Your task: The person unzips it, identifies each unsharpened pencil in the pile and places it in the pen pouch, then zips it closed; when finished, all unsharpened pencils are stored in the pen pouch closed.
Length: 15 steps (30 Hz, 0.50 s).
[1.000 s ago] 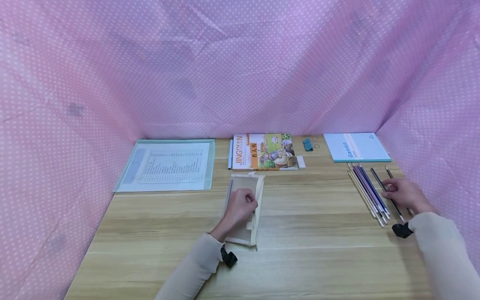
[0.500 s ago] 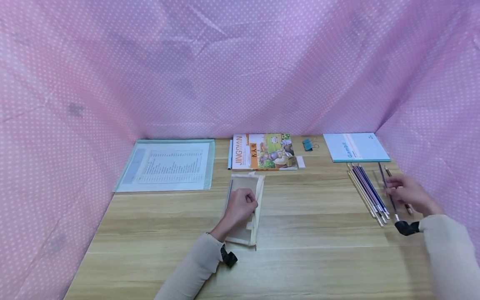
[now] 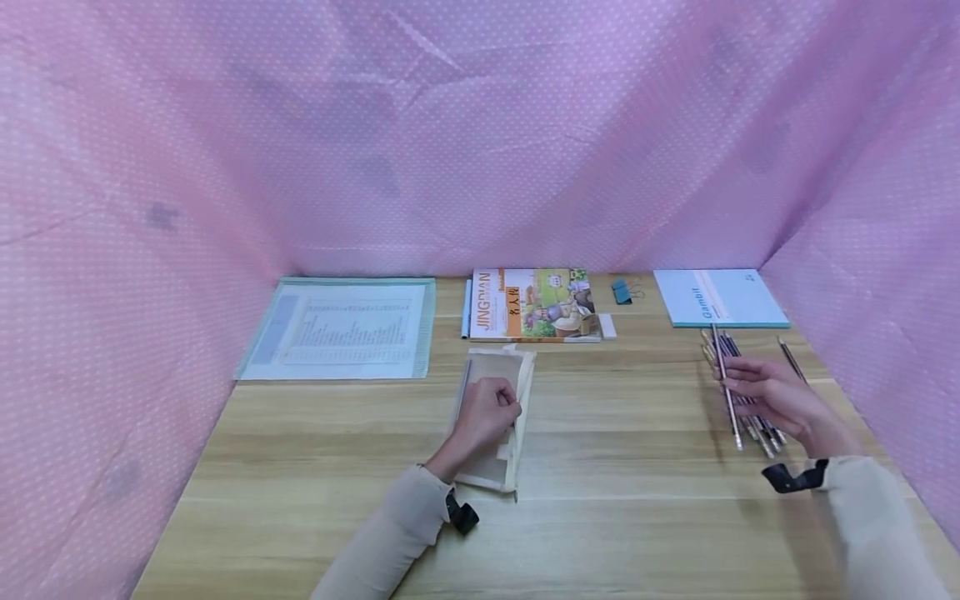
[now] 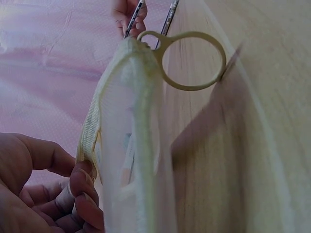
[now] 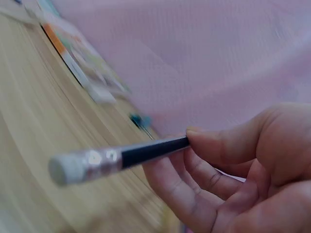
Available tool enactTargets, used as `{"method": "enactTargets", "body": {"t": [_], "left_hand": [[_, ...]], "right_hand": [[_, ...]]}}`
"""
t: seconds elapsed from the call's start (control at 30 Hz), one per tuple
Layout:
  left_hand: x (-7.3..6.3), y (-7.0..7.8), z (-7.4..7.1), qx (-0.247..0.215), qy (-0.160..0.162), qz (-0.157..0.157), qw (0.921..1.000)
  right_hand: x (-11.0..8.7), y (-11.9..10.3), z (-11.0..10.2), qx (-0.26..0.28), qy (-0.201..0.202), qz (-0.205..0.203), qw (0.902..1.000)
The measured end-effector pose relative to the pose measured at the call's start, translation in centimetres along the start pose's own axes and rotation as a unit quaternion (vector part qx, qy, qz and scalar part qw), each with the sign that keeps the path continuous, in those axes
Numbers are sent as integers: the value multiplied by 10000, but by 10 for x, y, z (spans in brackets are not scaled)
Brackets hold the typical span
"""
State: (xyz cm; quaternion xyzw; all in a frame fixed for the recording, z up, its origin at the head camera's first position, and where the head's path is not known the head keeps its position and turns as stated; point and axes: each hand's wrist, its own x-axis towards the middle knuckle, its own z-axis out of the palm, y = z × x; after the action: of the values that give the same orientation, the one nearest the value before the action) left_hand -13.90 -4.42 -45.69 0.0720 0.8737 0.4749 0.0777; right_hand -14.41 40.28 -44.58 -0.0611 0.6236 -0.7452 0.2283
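In the head view my left hand (image 3: 486, 412) lies over a cream mesh pencil pouch (image 3: 491, 365). The left wrist view has its thumb and finger pinching the zipper edge of the pouch (image 4: 115, 126), and a ring-shaped pull (image 4: 192, 87) hangs from the far end. At the right of the table, my right hand (image 3: 780, 404) holds a dark pencil (image 3: 735, 429) above several other pencils (image 3: 763, 437). Up close, thumb and fingers pinch that pencil (image 5: 150, 152), its white eraser end toward the camera. Inside the pouch lies something long and thin, seen dimly through the mesh.
One more pencil (image 3: 791, 360) lies to the right of the pile. Along the back stand a document sleeve (image 3: 352, 333), a picture-covered book (image 3: 536, 308), a white eraser (image 3: 607, 326), teal binder clips (image 3: 622, 292) and a light blue notebook (image 3: 720, 297). Pink dotted cloth (image 3: 480, 142) encloses the table.
My right hand has picked up a dark pencil from beside the pile and carried it left, over the other pencils. My left hand stays on the pouch. The head view has shifted slightly.
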Motion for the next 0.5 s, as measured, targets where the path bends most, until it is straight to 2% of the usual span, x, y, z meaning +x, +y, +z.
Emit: {"method": "enactTargets", "body": {"t": [0.17,0.5], "left_hand": [[0,2,0,-39,-18,-8,10000],[-1,2,-1,-97,-53,28,9999]], "right_hand": [[14,9,36,75,-359,160,9992],[43,30,119,-844,-446,864,9917]]}}
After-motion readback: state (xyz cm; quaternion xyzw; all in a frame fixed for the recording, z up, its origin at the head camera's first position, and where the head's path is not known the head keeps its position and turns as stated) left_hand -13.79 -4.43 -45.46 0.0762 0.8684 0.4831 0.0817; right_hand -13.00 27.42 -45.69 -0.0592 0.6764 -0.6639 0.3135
